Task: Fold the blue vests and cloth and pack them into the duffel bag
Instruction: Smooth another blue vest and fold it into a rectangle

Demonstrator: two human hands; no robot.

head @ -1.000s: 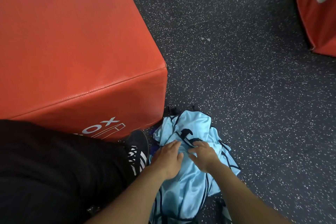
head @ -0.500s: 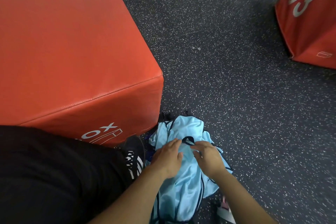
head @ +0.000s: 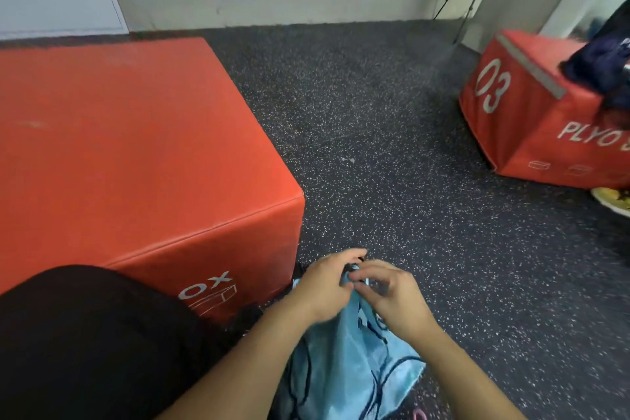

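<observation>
A light blue vest [head: 344, 372] with dark trim hangs bunched from both my hands, low in the middle of the view, its lower part trailing on the floor. My left hand [head: 324, 286] grips its top edge from the left. My right hand [head: 388, 297] pinches the same edge from the right, fingers curled. The two hands nearly touch. A dark blue bundle [head: 603, 68], perhaps the duffel bag or cloth, lies on the far red box at the right edge, blurred.
A large red plyo box [head: 136, 160] stands close on my left. A second red box [head: 531, 119] marked 03 sits far right. Speckled dark rubber floor [head: 392, 153] lies between them. My black-clad knee [head: 88, 341] fills the lower left. A yellowish plate [head: 612, 201] lies at the right edge.
Both hands have closed on the vest's top edge and lifted it off the pile. The view has tilted up, so the wall and the second box now show.
</observation>
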